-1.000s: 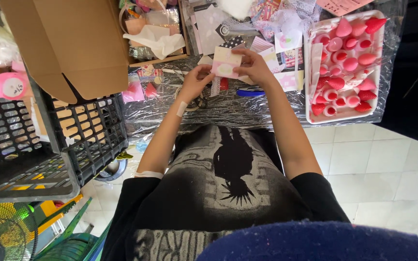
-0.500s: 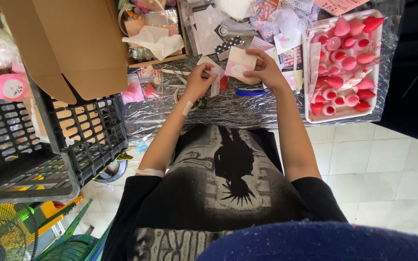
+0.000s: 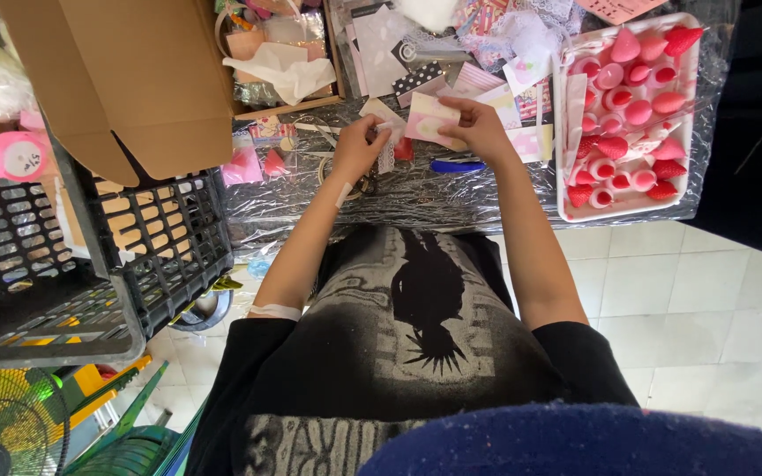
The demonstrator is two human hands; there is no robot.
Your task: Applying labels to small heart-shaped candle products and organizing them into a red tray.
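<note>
The person stands at a table (image 3: 451,198) covered in crinkled clear film. Both hands are raised over its near edge.

Right hand (image 3: 478,128): fingers closed narrow around a small pink card (image 3: 429,123), pinched at its right side. The card sits at the 12 o'clock position from the person's chest, just above the table surface.

Left hand (image 3: 359,145): fingers curled in, thumb and forefinger pinching a small pale strip (image 3: 384,126) at the left edge of the card. Whether the strip is joined to the card cannot be told.

Surrounding items:
- Blue pen (image 3: 457,165) — lies flat on the film at 6 o'clock from the right hand, just below it.
- White tray (image 3: 575,189) — at 3 o'clock from the hands, filled with pink and red strawberry-shaped pieces (image 3: 637,110).
- Brown cardboard box (image 3: 134,70) — at 10 o'clock, flap hanging open.
- Black plastic crate (image 3: 165,238) — at 8 o'clock, beside the table.
- Loose patterned paper scraps (image 3: 381,44) — at 12 o'clock, beyond the hands.
- Roll of pink tape (image 3: 15,154) — far left, at 9 o'clock.
</note>
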